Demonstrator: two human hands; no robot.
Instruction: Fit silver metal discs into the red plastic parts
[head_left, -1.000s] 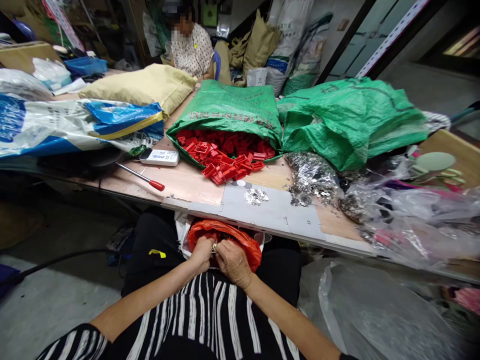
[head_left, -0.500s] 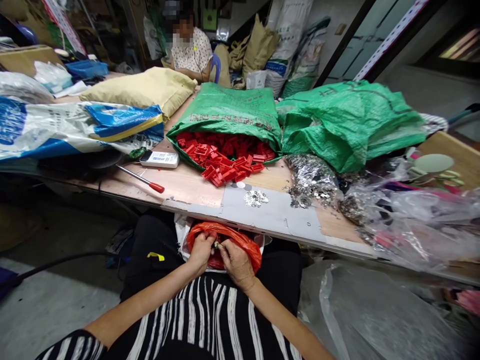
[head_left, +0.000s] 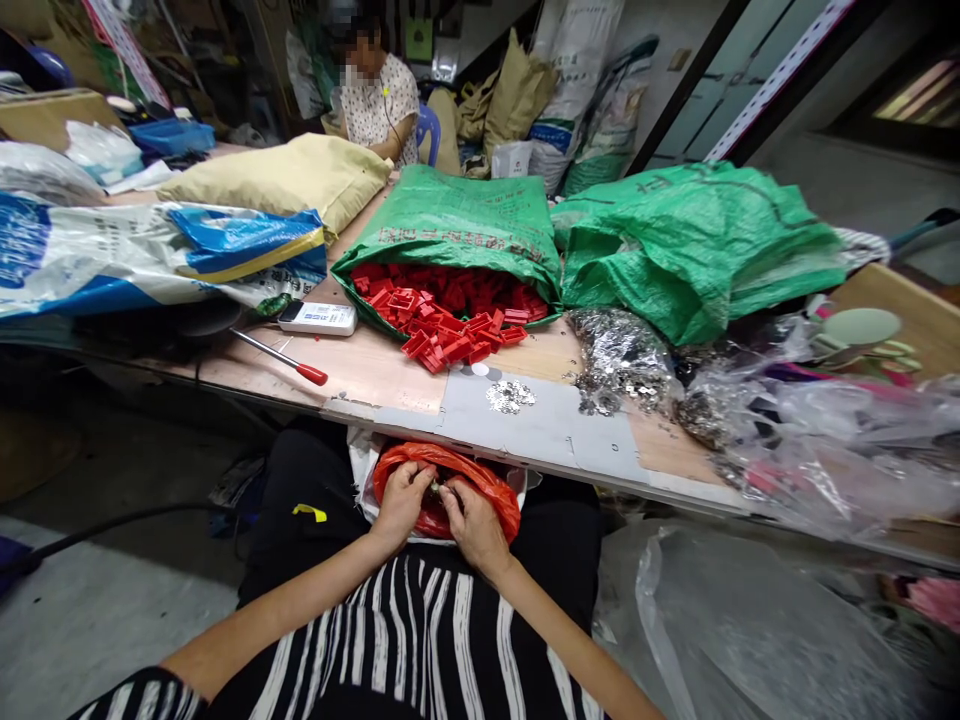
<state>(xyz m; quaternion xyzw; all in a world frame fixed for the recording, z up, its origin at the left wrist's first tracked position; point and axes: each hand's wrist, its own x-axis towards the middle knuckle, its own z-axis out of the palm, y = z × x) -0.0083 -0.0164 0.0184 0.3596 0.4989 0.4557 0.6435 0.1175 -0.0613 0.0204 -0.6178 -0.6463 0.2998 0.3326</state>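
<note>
Over the mouth of a red plastic bag [head_left: 495,490] in the lap, my left hand [head_left: 405,500] and my right hand [head_left: 474,520] meet with fingers pinched. Between the fingertips is a small part with a pale and a dark spot; it is too small to name. Both hands are closed, the right thumb and forefinger close to the left fingertips. White bag material [head_left: 366,470] surrounds the red bag. What lies inside the bag is mostly hidden by the hands.
On the table ahead, a green woven sack [head_left: 457,215] spills red plastic parts [head_left: 457,335]. Small metal pieces [head_left: 511,396] lie on a grey sheet [head_left: 555,430]. A red-handled lever [head_left: 311,374] sits at the left. Clear bags [head_left: 847,430] crowd the right. A person [head_left: 382,100] sits opposite.
My fingers have shifted slightly around the small part; the right fingertips have turned a little. Both hands stay over the red bag. The person opposite has moved their head and arm slightly.
</note>
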